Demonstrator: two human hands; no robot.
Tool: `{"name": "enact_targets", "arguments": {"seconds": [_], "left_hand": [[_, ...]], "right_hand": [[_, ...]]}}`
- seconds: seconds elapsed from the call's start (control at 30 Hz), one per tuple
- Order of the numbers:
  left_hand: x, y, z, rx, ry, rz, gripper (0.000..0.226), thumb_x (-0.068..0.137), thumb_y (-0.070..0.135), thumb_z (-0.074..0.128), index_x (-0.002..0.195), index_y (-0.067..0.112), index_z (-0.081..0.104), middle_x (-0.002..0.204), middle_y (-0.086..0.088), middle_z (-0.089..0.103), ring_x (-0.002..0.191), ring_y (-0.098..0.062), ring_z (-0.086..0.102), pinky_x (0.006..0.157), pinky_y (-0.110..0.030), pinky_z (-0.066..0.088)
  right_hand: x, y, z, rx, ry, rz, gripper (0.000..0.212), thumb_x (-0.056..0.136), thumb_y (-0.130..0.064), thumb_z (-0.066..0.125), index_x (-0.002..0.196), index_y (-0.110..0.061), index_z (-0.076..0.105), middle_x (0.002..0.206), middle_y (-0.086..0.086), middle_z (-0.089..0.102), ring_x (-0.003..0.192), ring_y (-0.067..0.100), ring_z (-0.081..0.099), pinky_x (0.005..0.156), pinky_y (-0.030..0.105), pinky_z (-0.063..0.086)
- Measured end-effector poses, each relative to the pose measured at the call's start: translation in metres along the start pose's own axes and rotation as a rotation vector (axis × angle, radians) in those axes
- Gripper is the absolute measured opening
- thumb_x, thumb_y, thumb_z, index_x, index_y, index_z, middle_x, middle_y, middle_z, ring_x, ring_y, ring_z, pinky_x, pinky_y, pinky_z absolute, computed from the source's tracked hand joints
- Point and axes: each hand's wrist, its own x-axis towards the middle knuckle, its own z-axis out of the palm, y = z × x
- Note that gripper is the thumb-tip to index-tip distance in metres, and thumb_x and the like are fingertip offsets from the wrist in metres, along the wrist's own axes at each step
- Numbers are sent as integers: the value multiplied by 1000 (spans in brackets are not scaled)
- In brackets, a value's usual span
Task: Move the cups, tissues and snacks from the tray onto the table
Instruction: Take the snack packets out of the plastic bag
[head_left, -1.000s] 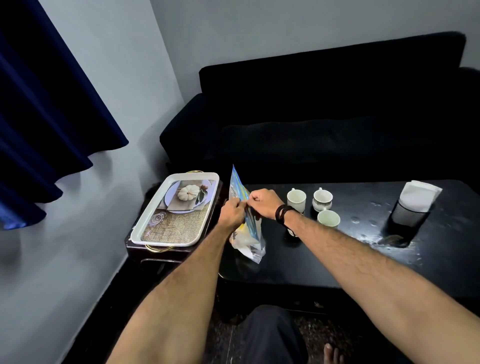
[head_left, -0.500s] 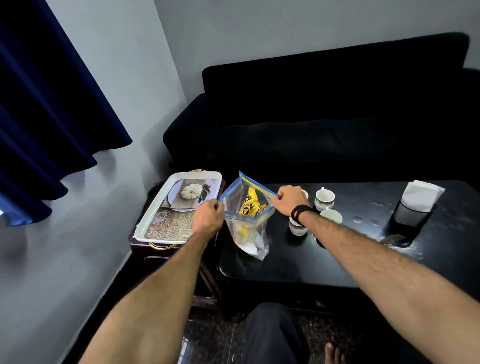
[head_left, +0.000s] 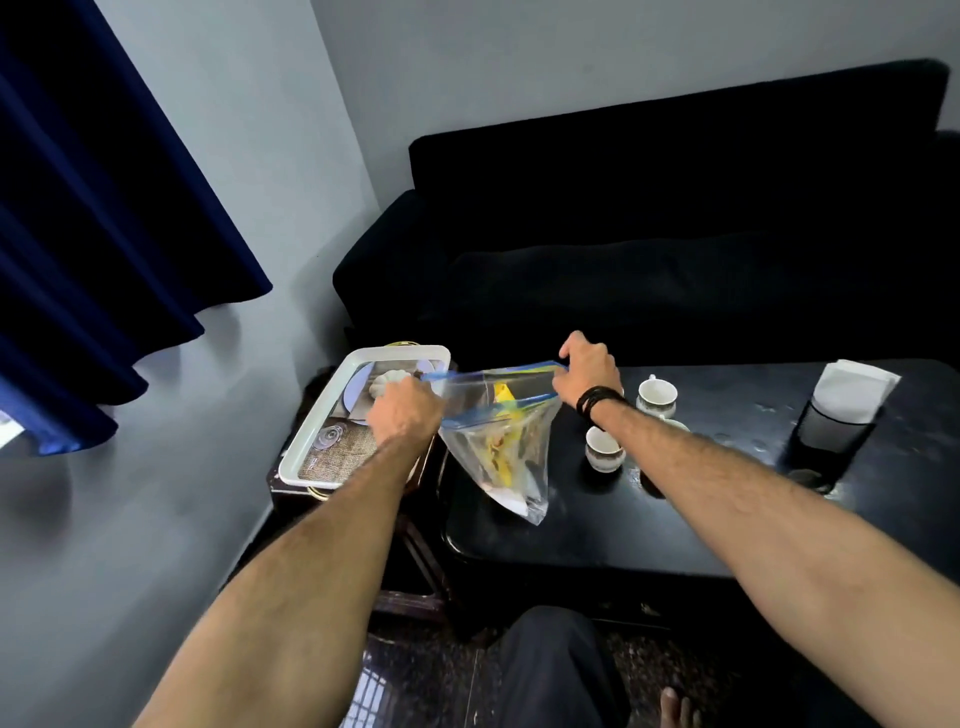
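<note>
The snack bag (head_left: 498, 441) hangs over the desk's (head_left: 727, 519) left end, just right of the tray (head_left: 311, 447), its mouth stretched sideways between the left hand (head_left: 405, 410) and right hand (head_left: 584, 371) (each grip pinching one rim corner).

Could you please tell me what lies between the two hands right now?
In the head view, the open mouth of the clear snack bag stretches between the left hand and right hand, each gripping one side.
</note>
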Motion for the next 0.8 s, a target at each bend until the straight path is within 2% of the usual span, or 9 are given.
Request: {"name": "enact_targets", "arguments": {"seconds": [0.07,0.1,0.23,0.3,0.37,0.5,0.6,0.7,0.8], "left_hand": [[8,1,-9,-29,49,-16,40,97,32,38,102,5,67,94,-14,66,83,-30,59,71,-36,41],[9,4,-11,-66,66,-39,42,97,33,37,100,5,68,96,-15,67,81,-29,56,72,-36,39],[3,11,-6,-178,-8,101,37,94,34,44,68,13,60,70,-6,60,62,-22,51,66,-31,40],[-4,12,2,-239,-68,190,40,94,34,48,57,16,48,60,0,54,56,-19,50,60,-29,39],[-7,13,9,-290,-101,242,42,94,34,49,56,16,47,56,3,51,55,-19,49,51,-27,33],[-12,16,12,-383,-123,310,43,94,36,51,56,16,47,53,5,50,50,-14,44,46,-25,28],[-15,13,13,-428,-137,342,46,94,37,52,54,17,41,49,7,43,46,-10,36,45,-26,26],[-17,6,18,-488,-156,323,45,94,35,53,54,19,38,49,7,40,47,-11,34,49,-27,29],[-18,0,22,-542,-193,309,43,95,36,53,56,20,44,52,5,45,49,-12,36,51,-26,32]], "right_hand": [[7,-7,-6,-4,-5,-16,26,82,-16,67,106,-18,59,99,12,68,94,35,68,76,36,53],[8,-12,-8,-23,-14,-28,27,82,-17,67,107,-19,58,99,11,69,94,34,68,77,36,53],[1,-20,-7,-141,1,-177,38,73,-9,71,107,-17,54,106,4,62,100,27,61,74,33,50],[-7,-22,-3,-141,110,-383,33,72,-7,72,95,-18,53,101,1,54,94,22,55,69,29,45],[-16,-30,4,-112,38,-498,21,74,-11,70,87,-19,55,94,-3,56,88,19,57,67,28,48],[-17,-46,23,-253,-451,-317,21,79,-26,71,98,-16,67,103,7,68,102,27,66,78,34,54],[-13,-42,38,-331,-501,-166,32,83,-37,70,100,-10,67,109,14,68,109,30,65,76,31,49],[-10,-32,53,-288,-558,7,53,88,-36,66,130,-4,57,134,17,59,124,31,57,99,36,48],[-11,-30,65,-183,-642,62,53,94,-32,59,138,-3,49,142,16,52,130,31,51,106,37,41]]}}
